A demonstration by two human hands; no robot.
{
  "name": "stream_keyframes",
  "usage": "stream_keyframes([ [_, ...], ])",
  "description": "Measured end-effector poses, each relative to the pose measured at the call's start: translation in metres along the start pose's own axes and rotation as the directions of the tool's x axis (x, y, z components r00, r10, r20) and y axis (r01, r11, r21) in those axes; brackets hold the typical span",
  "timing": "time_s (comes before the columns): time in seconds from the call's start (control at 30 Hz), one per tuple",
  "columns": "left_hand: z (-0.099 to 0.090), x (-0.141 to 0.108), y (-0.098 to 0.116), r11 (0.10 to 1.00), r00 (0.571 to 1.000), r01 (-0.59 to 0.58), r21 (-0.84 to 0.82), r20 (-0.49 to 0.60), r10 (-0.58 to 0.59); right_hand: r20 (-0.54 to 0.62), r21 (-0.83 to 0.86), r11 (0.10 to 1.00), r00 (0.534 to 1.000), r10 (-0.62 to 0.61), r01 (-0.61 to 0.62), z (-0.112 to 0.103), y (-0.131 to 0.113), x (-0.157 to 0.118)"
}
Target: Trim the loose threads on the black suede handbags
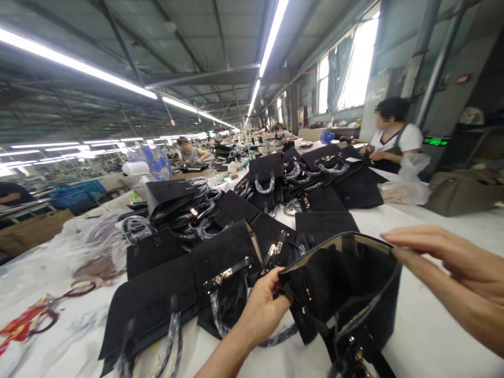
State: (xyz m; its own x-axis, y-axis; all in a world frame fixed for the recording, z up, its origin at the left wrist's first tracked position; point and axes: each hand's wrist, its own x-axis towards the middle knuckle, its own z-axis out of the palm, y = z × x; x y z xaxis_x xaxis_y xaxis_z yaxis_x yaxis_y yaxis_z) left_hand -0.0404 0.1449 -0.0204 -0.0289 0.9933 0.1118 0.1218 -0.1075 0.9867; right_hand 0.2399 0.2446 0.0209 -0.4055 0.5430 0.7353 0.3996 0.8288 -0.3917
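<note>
A black handbag (384, 315) stands tilted before me with its mouth open, showing a beige-edged inside and gold-coloured hardware. My left hand (264, 304) pinches the bag's left top corner between thumb and fingers. At the opposite corner, my right hand (452, 273) has its fingers stretched out, and their tips meet the rim. Just left of my left hand lies another black handbag (224, 252) with a gold clasp and film-wrapped handles. A further black bag (147, 304) lies flat at the lower left.
Many black handbags (265, 168) are heaped across the white table (452, 336). Scissors (66, 296) and clear plastic (106, 236) lie at left. An olive bag (464, 191) stands at right. A co-worker (397, 136) sits beyond; a blue fan (155, 163) stands behind the heap.
</note>
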Motion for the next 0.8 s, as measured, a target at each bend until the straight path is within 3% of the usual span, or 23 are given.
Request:
stream_keyframes([
  [0.1, -0.001, -0.004, 0.006, 0.997, 1.0, -0.002, 0.075, -0.019, 0.003, 0.212, 0.08, 0.986, 0.965, -0.157, 0.143, 0.02, -0.047, 0.034],
  [0.17, -0.001, -0.006, 0.01, 0.991, 0.999, 0.003, 0.133, -0.039, 0.002, 0.351, 0.114, 0.973, 0.908, -0.228, 0.201, 0.035, -0.058, 0.045],
  [0.27, 0.002, -0.008, 0.016, 0.984, 0.998, 0.008, 0.181, -0.07, 0.005, 0.485, 0.1, 0.974, 0.845, -0.227, 0.204, 0.05, -0.059, 0.05],
  [0.5, 0.011, -0.003, 0.012, 0.988, 0.99, -0.009, 0.155, -0.135, 0.03, 0.514, 0.036, 0.983, 0.84, -0.174, 0.181, 0.053, -0.059, 0.046],
  [0.8, 0.014, 0.001, 0.011, 0.999, 0.993, -0.009, 0.049, -0.116, 0.015, 0.519, -0.047, 0.987, 0.848, -0.106, 0.152, 0.056, -0.051, 0.048],
])
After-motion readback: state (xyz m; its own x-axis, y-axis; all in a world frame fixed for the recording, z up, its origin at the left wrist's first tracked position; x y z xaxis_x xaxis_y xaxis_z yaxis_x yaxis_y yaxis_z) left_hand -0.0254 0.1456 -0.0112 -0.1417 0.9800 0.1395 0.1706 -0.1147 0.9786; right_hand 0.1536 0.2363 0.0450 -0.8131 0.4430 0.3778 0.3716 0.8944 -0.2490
